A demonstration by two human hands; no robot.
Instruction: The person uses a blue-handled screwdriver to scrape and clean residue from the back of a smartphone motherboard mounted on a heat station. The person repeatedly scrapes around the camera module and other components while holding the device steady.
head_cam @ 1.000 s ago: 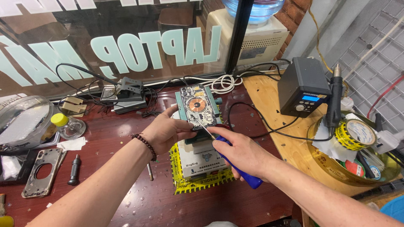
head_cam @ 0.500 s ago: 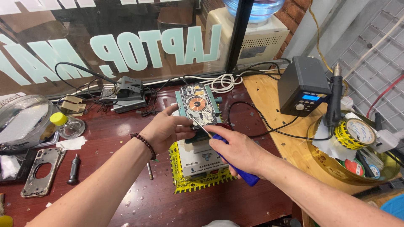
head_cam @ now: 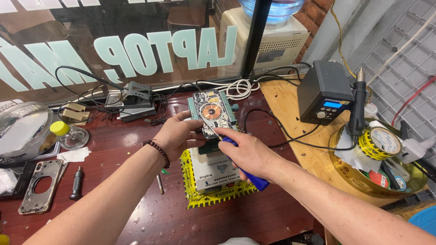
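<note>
An opened phone (head_cam: 210, 112) with a copper coil showing lies clamped in a teal holder (head_cam: 233, 113) on top of a white box-shaped machine (head_cam: 211, 174) with yellow-black tape around its base. My left hand (head_cam: 176, 136) rests against the phone's left edge and steadies it. My right hand (head_cam: 245, 154) grips a blue-handled screwdriver (head_cam: 252, 177), its metal tip touching the lower part of the phone.
A black soldering station (head_cam: 324, 93) with a hot-air wand (head_cam: 357, 106) stands at right, next to a bowl (head_cam: 349, 174) of tape rolls. A phone frame (head_cam: 42, 186), a small black tool (head_cam: 76, 183), a yellow-capped bottle (head_cam: 68, 135) and a clear bowl (head_cam: 20, 129) lie left. Cables (head_cam: 236, 88) run along the window.
Both hands stay on the phone; the screwdriver handle has shifted only slightly. Nothing else moved.
</note>
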